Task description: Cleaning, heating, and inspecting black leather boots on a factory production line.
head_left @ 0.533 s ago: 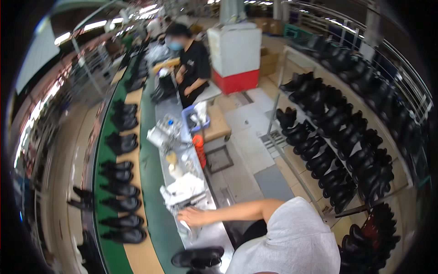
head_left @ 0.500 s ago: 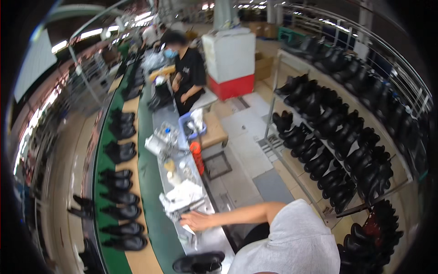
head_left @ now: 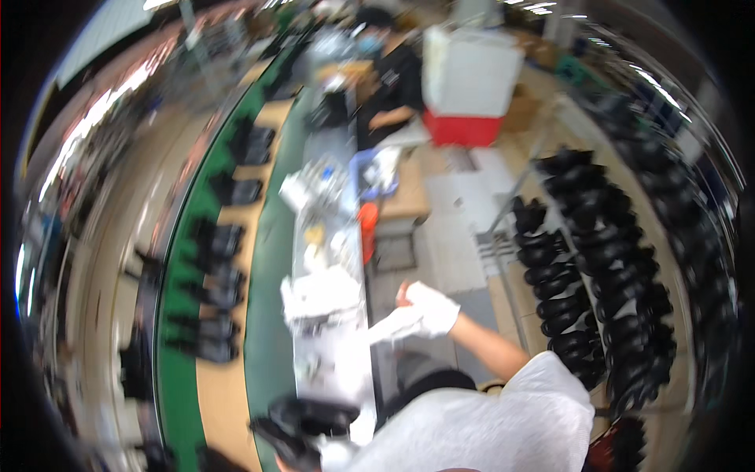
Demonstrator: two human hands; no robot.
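Note:
My right hand (head_left: 405, 294) is lifted over the aisle side of the metal bench. A white cloth (head_left: 432, 315) wraps most of it, with one end hanging toward the bench; only some fingertips show, and they look closed on the cloth. At the lower edge, black shoes or shoe parts (head_left: 311, 417) are blurred and tilted above the near end of the bench. A sliver of my left hand (head_left: 281, 464) shows beneath them, seemingly supporting them; its fingers are hidden. Crumpled white cloths or paper (head_left: 322, 293) lie farther up the bench.
On my left, a green conveyor belt (head_left: 177, 374) carries several black shoes (head_left: 216, 287). Farther along the metal bench (head_left: 334, 370) are plastic bags and an orange container (head_left: 367, 224). A co-worker (head_left: 393, 79) sits beyond. Racks of black shoes (head_left: 621, 299) stand right.
My right hand has risen off the bench and moved right, now wrapped in white cloth. The black footwear at the lower edge has been raised and tilted. The view has shifted.

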